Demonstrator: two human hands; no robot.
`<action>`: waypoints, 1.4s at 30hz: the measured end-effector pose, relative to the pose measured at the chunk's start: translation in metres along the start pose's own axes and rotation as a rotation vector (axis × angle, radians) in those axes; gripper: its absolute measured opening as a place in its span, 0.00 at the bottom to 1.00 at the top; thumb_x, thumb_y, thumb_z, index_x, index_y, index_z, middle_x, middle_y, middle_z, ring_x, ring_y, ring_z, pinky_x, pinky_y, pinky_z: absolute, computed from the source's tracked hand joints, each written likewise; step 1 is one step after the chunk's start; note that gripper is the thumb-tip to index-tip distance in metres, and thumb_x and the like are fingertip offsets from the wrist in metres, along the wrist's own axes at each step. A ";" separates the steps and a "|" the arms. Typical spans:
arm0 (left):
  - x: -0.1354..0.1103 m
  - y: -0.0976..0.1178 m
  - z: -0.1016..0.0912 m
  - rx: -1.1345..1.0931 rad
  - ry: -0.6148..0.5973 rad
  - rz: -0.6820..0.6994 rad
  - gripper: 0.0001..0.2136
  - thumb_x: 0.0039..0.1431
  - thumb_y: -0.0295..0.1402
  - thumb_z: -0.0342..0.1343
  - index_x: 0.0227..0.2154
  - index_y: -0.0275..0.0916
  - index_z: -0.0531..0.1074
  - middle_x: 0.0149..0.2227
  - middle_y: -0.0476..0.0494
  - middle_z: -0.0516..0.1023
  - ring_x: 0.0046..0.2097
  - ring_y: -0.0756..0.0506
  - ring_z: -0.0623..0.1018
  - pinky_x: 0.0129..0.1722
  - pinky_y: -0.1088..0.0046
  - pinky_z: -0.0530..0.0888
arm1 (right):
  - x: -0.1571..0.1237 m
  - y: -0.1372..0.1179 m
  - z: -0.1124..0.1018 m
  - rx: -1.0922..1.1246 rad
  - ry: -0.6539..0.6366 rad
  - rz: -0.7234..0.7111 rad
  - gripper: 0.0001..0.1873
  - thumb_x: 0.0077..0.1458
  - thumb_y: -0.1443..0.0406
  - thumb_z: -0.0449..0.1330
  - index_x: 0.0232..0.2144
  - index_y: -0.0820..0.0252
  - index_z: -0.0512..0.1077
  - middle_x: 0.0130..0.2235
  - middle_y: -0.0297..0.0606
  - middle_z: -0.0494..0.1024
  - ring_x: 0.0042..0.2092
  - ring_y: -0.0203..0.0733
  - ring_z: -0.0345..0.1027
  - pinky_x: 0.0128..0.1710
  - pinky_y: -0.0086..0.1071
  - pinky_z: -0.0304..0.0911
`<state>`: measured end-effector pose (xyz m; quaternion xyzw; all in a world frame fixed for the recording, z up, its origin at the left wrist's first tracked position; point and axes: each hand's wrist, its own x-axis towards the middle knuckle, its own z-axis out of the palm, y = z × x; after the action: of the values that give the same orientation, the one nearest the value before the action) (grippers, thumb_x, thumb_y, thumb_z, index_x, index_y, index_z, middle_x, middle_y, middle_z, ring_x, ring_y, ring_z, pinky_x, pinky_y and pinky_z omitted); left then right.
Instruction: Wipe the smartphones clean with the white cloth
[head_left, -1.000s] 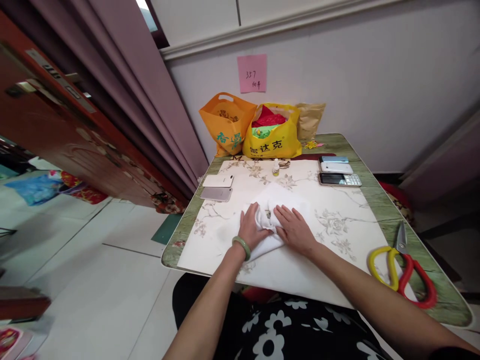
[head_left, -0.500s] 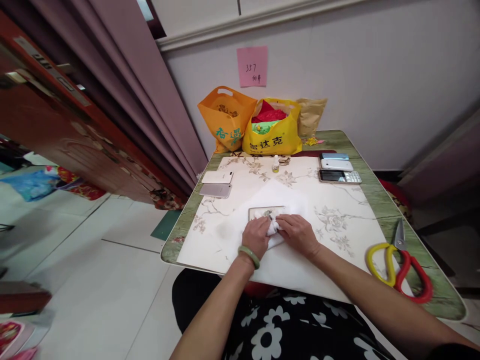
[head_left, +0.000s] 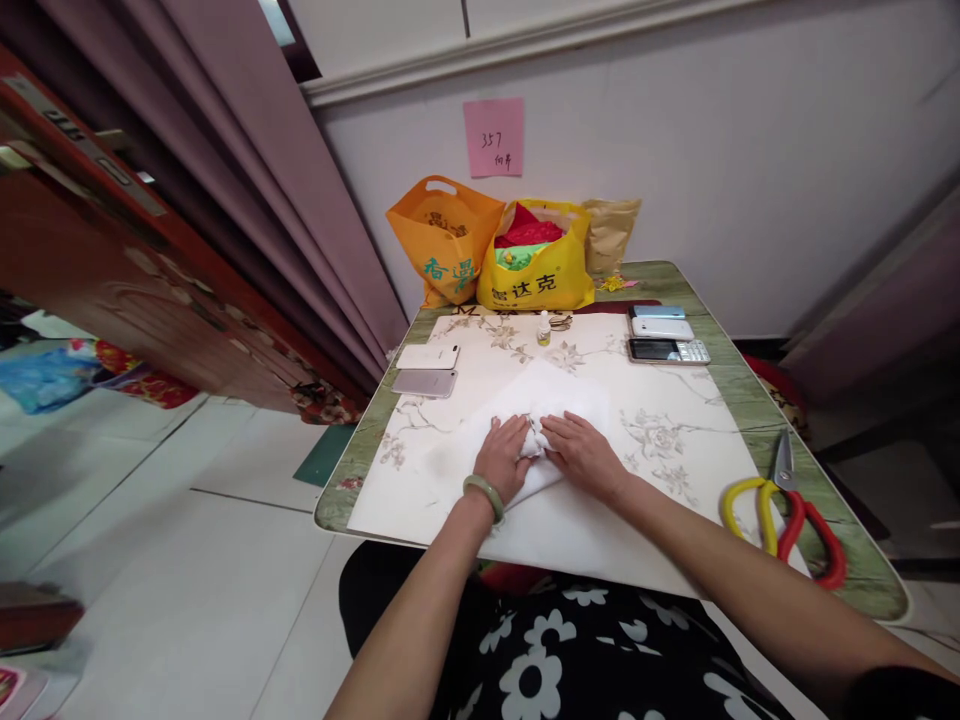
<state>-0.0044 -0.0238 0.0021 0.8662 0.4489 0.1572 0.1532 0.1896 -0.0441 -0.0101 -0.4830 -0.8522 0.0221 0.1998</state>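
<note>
A thin white cloth (head_left: pixel 551 390) lies spread on the floral-printed sheet, its middle bunched up between my hands. My left hand (head_left: pixel 501 460), with a green bangle on the wrist, rests on the left of the bunch, fingers stretched out flat. From the other side my right hand (head_left: pixel 581 455) presses on the cloth, its fingers also extended. Both thumbs point toward the crumpled part. A small dark detail shows between the fingertips, too small to make out. Whatever lies beneath the cloth is hidden.
Two phones (head_left: pixel 426 370) lie at the left and several more (head_left: pixel 667 350) at the back right. A small bottle (head_left: pixel 544 328) stands at the back, before an orange bag (head_left: pixel 446 245) and a yellow bag (head_left: pixel 536 285). Scissors (head_left: pixel 784 510) lie by the right edge.
A flat, pale phone-like object showing beyond my fingers is now covered. My fingers have gone from pinching the bunched cloth to lying flat on it. The view has shifted slightly.
</note>
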 end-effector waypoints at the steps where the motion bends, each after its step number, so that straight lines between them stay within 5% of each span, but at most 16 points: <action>1: -0.005 0.004 0.001 0.001 0.028 -0.002 0.23 0.56 0.29 0.53 0.56 0.41 0.65 0.60 0.39 0.68 0.62 0.41 0.65 0.64 0.53 0.56 | -0.003 -0.002 0.000 -0.005 0.032 0.004 0.18 0.61 0.68 0.50 0.51 0.57 0.70 0.55 0.43 0.73 0.56 0.45 0.65 0.58 0.43 0.55; 6: -0.037 0.035 -0.009 0.053 0.021 0.017 0.16 0.55 0.24 0.51 0.46 0.39 0.72 0.47 0.38 0.77 0.52 0.38 0.74 0.52 0.56 0.70 | -0.023 -0.009 -0.006 -0.026 0.098 0.029 0.14 0.62 0.67 0.51 0.44 0.56 0.74 0.48 0.40 0.78 0.47 0.43 0.71 0.48 0.38 0.61; 10: -0.060 0.058 -0.032 -0.175 -0.038 0.097 0.19 0.56 0.36 0.57 0.51 0.38 0.69 0.51 0.37 0.75 0.51 0.38 0.74 0.52 0.60 0.70 | -0.043 -0.003 -0.016 0.015 0.131 0.014 0.17 0.58 0.69 0.53 0.49 0.55 0.72 0.51 0.39 0.76 0.51 0.43 0.69 0.54 0.40 0.58; 12: -0.061 0.056 -0.043 -0.364 -0.066 0.098 0.13 0.60 0.38 0.54 0.46 0.42 0.73 0.45 0.43 0.79 0.46 0.43 0.77 0.48 0.67 0.72 | -0.056 0.003 -0.022 0.032 0.118 -0.005 0.21 0.56 0.70 0.53 0.52 0.54 0.69 0.53 0.39 0.74 0.54 0.43 0.67 0.59 0.44 0.54; 16: -0.033 0.031 -0.054 -0.301 0.227 -0.224 0.09 0.61 0.38 0.52 0.29 0.41 0.73 0.29 0.47 0.77 0.34 0.46 0.76 0.38 0.68 0.72 | -0.075 0.006 -0.036 0.039 0.080 -0.015 0.25 0.54 0.71 0.53 0.54 0.49 0.69 0.57 0.38 0.71 0.59 0.45 0.62 0.61 0.49 0.51; 21: 0.020 0.017 -0.022 -0.087 0.254 -0.252 0.14 0.45 0.43 0.66 0.24 0.40 0.69 0.40 0.41 0.73 0.48 0.39 0.72 0.53 0.56 0.66 | -0.077 -0.008 -0.053 0.126 0.029 -0.041 0.31 0.50 0.70 0.52 0.57 0.50 0.66 0.59 0.38 0.68 0.61 0.47 0.59 0.62 0.50 0.48; 27: 0.040 0.024 0.019 -0.099 0.254 -0.321 0.08 0.55 0.34 0.56 0.22 0.39 0.67 0.51 0.37 0.73 0.58 0.39 0.67 0.63 0.47 0.48 | -0.055 -0.028 -0.051 0.206 0.057 0.256 0.14 0.61 0.59 0.52 0.44 0.54 0.73 0.46 0.39 0.78 0.47 0.45 0.72 0.51 0.42 0.62; 30: 0.042 0.022 0.009 -0.349 0.315 -0.335 0.04 0.56 0.33 0.54 0.32 0.40 0.73 0.50 0.41 0.76 0.57 0.40 0.70 0.64 0.46 0.48 | -0.047 -0.033 -0.043 0.097 0.012 0.319 0.13 0.54 0.55 0.60 0.37 0.56 0.73 0.41 0.40 0.78 0.41 0.47 0.72 0.44 0.41 0.65; 33: 0.043 0.022 -0.010 -0.898 0.416 -0.370 0.13 0.55 0.40 0.56 0.40 0.39 0.73 0.49 0.41 0.78 0.53 0.41 0.74 0.59 0.52 0.62 | -0.049 -0.031 -0.041 0.072 0.046 0.287 0.07 0.58 0.61 0.57 0.33 0.55 0.73 0.43 0.39 0.77 0.41 0.44 0.71 0.41 0.37 0.66; 36: 0.042 0.025 -0.018 -1.504 0.468 -0.497 0.17 0.56 0.45 0.55 0.41 0.36 0.73 0.48 0.37 0.78 0.50 0.41 0.77 0.51 0.61 0.72 | -0.054 -0.024 -0.047 0.101 0.274 0.322 0.08 0.59 0.61 0.56 0.31 0.55 0.74 0.46 0.40 0.76 0.44 0.45 0.69 0.45 0.37 0.64; 38: 0.040 0.024 -0.013 -1.787 0.400 -0.611 0.19 0.58 0.47 0.51 0.42 0.35 0.73 0.46 0.35 0.79 0.48 0.41 0.78 0.48 0.61 0.74 | -0.052 -0.019 -0.054 0.205 0.456 0.429 0.10 0.58 0.58 0.58 0.30 0.56 0.74 0.37 0.39 0.76 0.37 0.42 0.69 0.39 0.35 0.64; 42: 0.036 0.019 0.003 -2.044 0.189 -0.691 0.23 0.61 0.49 0.45 0.40 0.34 0.74 0.39 0.35 0.80 0.41 0.40 0.80 0.41 0.58 0.77 | -0.021 -0.012 -0.067 0.652 0.802 0.661 0.15 0.53 0.53 0.61 0.29 0.59 0.72 0.23 0.29 0.67 0.24 0.33 0.59 0.25 0.28 0.57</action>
<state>0.0306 -0.0045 0.0117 0.1399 0.3354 0.4715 0.8035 0.2139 -0.0782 0.0472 -0.6065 -0.4650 0.1589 0.6251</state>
